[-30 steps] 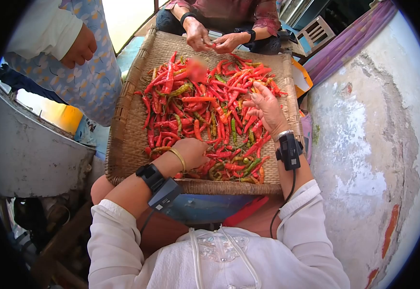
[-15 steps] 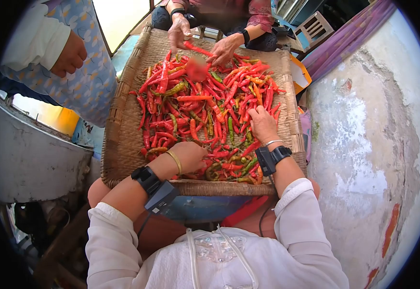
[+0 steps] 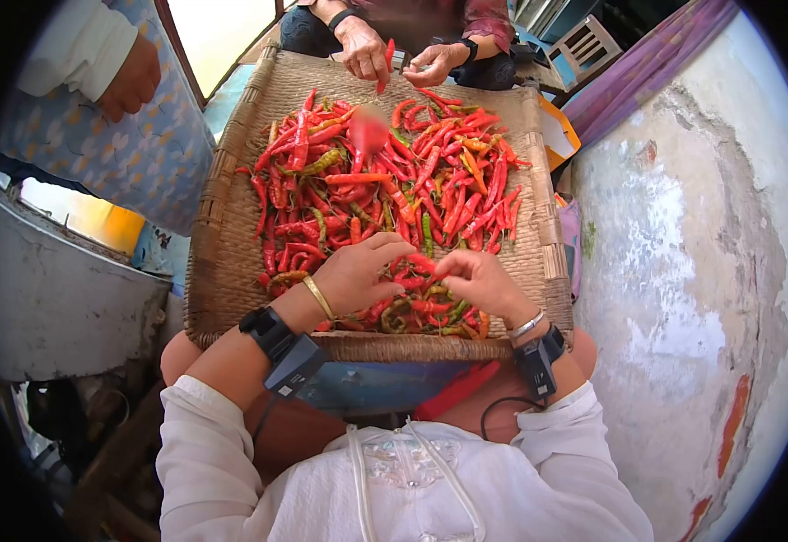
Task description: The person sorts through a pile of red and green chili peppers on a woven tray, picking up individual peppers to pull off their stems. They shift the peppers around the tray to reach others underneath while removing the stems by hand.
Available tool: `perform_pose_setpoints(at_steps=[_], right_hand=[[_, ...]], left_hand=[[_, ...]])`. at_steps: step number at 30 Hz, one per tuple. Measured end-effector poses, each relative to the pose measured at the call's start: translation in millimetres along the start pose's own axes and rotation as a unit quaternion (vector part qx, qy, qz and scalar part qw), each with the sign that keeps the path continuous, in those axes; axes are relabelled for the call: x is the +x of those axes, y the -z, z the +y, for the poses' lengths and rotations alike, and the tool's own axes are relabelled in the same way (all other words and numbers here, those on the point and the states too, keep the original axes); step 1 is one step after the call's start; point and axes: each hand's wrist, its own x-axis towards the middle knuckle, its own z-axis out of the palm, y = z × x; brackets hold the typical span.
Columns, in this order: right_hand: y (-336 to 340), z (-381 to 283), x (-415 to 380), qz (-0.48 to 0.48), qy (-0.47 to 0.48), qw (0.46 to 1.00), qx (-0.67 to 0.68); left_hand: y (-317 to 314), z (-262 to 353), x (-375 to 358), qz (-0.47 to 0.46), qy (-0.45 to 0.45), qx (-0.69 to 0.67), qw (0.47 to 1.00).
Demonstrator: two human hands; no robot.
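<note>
Over the near part of a woven tray (image 3: 222,253), my right hand (image 3: 484,285) is closed, thumb and fingers pinching a red chili pepper (image 3: 423,263). Facing it from the left, my left hand (image 3: 358,275) has its thumb and fingers apart at the pepper's other end. Red, orange and green chilies (image 3: 312,181) are heaped across the tray, some under and between my hands. A gold bangle (image 3: 318,298) circles my left wrist and a silver one (image 3: 527,324) my right. Both wrists also carry black strapped devices.
Across the tray, another person's hands (image 3: 364,52) work at a red chili (image 3: 385,68). To the left, a person in a patterned garment lets a hand (image 3: 134,81) hang. A worn plaster wall (image 3: 665,235) rises at right, and a grey metal container (image 3: 69,289) stands at left.
My right hand has come from the pile's right side toward my left, now pinching a chili. My left hand has lifted and opened. The person opposite has drawn a chili back toward themselves.
</note>
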Motion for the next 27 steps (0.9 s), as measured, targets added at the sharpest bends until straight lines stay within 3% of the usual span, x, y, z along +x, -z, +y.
perform_pose_setpoints(at_steps=[1, 2, 4, 6, 7, 11, 13, 17, 19, 20, 22, 23, 24, 25, 26, 27], right_hand=[[-6.7, -5.7, -3.9, -0.062, 0.005, 0.998, 0.021], [-11.3, -13.8, -7.4, -0.061, 0.005, 0.998, 0.022], [-16.3, -26.2, -11.6, -0.113, -0.056, 0.984, 0.123], [-10.7, -21.7, -9.8, -0.110, -0.066, 0.983, 0.132], [-7.0, -18.7, -8.6, -0.090, -0.089, 0.984, 0.128], [10.7, -13.7, -2.0, -0.050, -0.103, 0.987, 0.116], [21.2, -12.7, 3.5, -0.015, -0.113, 0.990, 0.082], [43.2, -15.3, 34.1, 0.026, -0.103, 0.994, 0.035], [37.7, -34.5, 49.0, 0.157, 0.015, 0.949, 0.272], [38.5, -31.4, 56.7, 0.159, 0.015, 0.949, 0.272], [39.1, -10.7, 74.1, 0.211, 0.072, 0.973, 0.056], [38.8, 2.2, 78.4, 0.209, 0.086, 0.958, -0.179], [35.3, 5.8, 78.1, 0.206, 0.086, 0.958, -0.180], [30.3, 11.1, 75.6, 0.154, 0.134, 0.892, -0.403], [22.6, 17.9, 68.0, 0.091, 0.173, 0.776, -0.599], [17.4, 26.4, 67.5, 0.073, 0.166, 0.775, -0.606]], left_hand=[[0.6, 1.6, 0.1, 0.000, 0.007, -0.010, 1.000], [-0.8, -2.2, -0.8, -0.001, 0.007, -0.009, 1.000], [-2.8, -11.0, -2.0, -0.123, 0.044, 0.000, 0.991], [-2.7, -13.0, -2.6, -0.166, 0.067, 0.006, 0.984], [-2.2, -12.8, -3.4, -0.209, 0.090, 0.012, 0.974], [-4.8, -18.5, -3.4, -0.214, 0.085, 0.001, 0.973], [-3.5, -18.9, -3.2, -0.237, 0.128, 0.049, 0.962], [-6.2, -23.4, -6.6, -0.245, 0.133, 0.127, 0.952], [-6.6, -21.4, -6.8, -0.238, 0.130, 0.099, 0.957], [-7.1, -21.6, -7.1, -0.238, 0.129, 0.099, 0.958], [-6.6, -22.5, -7.5, -0.221, 0.113, 0.092, 0.964], [-6.5, -23.5, -7.1, -0.219, 0.114, 0.091, 0.965], [-7.2, -24.6, -7.5, -0.218, 0.108, 0.089, 0.966], [-8.6, -24.7, -8.8, -0.218, 0.103, 0.085, 0.967], [-10.8, -21.3, -12.6, -0.222, 0.106, 0.080, 0.966], [-9.6, -18.3, -10.5, -0.242, 0.114, 0.081, 0.960]])
